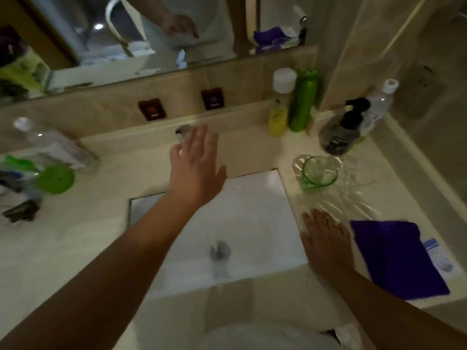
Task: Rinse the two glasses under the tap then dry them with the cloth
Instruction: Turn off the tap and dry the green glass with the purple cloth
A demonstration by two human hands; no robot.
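We see a beige stone bathroom counter (75, 248) with a white rectangular sink (252, 223) set into it and a round metal drain (220, 250) at its bottom. Our left hand (195, 170) reaches out over the back of the sink, fingers straight and slightly apart, holding nothing; its fingertips cover most of the chrome tap (183, 132), and we cannot tell whether they touch it. Our right hand (326, 242) lies flat, fingers stretched and a little spread, on the counter at the right rim of the sink, just beside the folded purple cloth (396, 258), which rests near the counter's front right edge. A small white and blue packet (441, 256) peeks out at the far side of the cloth.

The two glasses stand upright on the counter beyond the right hand, right of the sink: a green-tinted drinking glass (319, 174) and, touching or overlapping it from behind, a clear glass (300, 160); motion blur smears them.

Further back stand a yellow bottle with a white cap (279, 107), a tall green bottle (303, 102), a dark pump bottle (341, 132) and a clear bottle with a white cap (379, 104). On the left lie a clear plastic bottle (53, 145) on its side and a round green lid (55, 179).
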